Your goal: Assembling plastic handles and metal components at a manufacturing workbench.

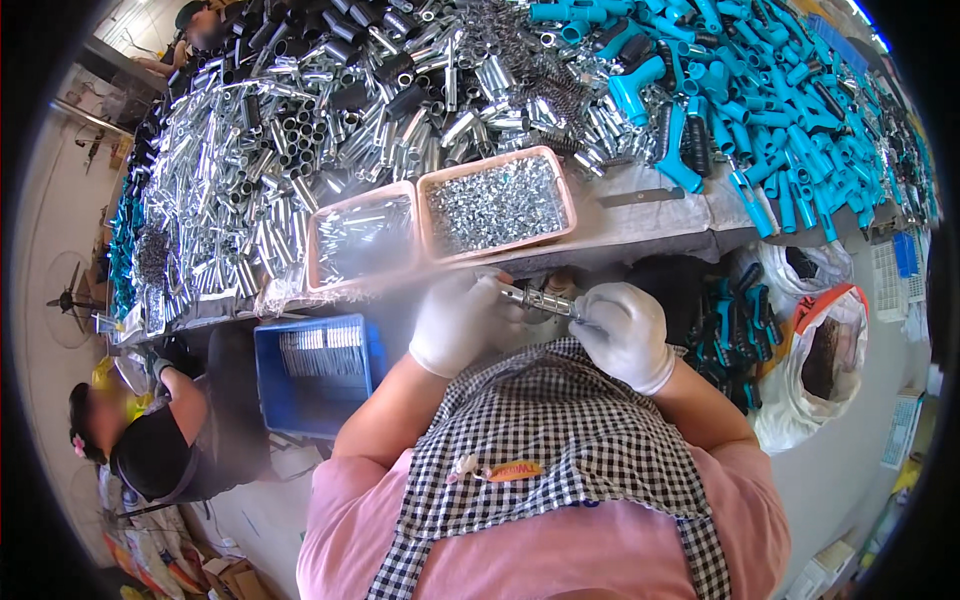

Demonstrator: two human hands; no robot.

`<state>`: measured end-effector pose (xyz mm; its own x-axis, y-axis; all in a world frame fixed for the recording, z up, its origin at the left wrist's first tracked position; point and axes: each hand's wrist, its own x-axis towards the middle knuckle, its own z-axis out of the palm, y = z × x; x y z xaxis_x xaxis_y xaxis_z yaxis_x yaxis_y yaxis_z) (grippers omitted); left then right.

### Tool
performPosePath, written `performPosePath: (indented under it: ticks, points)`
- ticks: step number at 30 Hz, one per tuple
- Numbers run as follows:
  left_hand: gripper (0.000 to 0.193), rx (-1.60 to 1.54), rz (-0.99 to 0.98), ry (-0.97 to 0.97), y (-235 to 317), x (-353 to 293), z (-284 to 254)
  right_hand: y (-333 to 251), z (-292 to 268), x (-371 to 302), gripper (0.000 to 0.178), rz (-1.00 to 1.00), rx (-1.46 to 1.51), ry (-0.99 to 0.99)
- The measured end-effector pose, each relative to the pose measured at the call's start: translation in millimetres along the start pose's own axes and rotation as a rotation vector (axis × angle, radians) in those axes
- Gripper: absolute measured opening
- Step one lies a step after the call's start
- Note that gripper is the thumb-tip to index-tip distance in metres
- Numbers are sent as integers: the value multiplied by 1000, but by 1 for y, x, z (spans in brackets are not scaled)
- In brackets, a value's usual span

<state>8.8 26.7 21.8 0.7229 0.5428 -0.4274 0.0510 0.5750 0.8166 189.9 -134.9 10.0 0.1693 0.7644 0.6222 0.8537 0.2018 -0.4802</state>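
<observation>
Nearest: pink shirt, cut off at the lower edge, under a black-and-white checked cloth apron. Both hands in white knit gloves just beyond it.

Left hand: fingers curled closed on the left end of a shiny metal tube; glove is smeared, so exact fingertip contact is hard to read. Right hand: thumb and fingers pinched shut on the tube's right end, covering it. Tube sits between the hands, roughly level, just short of the table edge; the middle shows, bright and ribbed, inner detail too small to tell.

Left of the hands: blue plastic bin, rows of thin flat pieces inside. Right: teal-and-black tool bodies, lower ones partly hidden, then a crinkled white sack with red trim, dark contents unclear.

On the table: two pink plastic trays side by side. Left tray has slim silvery rods, hazy from blur; right tray has small shiny bits, too fine to identify. Flat metal strip right of them, on pale cloth.

Farther: heaped chrome tubes, coiled dark springs, smooth teal handles. Heap edges vanish into the black lens rim.
</observation>
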Motion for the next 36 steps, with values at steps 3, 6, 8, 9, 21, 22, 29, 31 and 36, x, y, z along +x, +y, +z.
performPosePath:
  ticks: [3,6,8,9,21,22,29,31,36]
  points:
    - [23,-58,-31,-80,4,2,-13,-1,2,3,27,15,43,-6]
    - [22,-103,-97,-163,2,9,-23,-2,5,4,27,10,63,11]
    - [23,222,100,-109,-8,10,-20,-5,5,6,27,11,57,16]
    - [25,319,158,-117,-11,9,-17,-7,6,8,27,4,53,8]
    - [32,179,163,-46,4,5,5,-1,3,29,42,84,174,-110]
    - [30,212,171,-64,4,4,5,0,2,30,42,85,241,-125]
    - [31,308,143,-120,20,5,22,10,9,23,25,250,311,-91]
    - [33,355,271,-172,12,20,13,7,6,27,21,304,357,-74]
    - [40,338,406,-125,49,67,25,40,0,16,22,510,576,33]
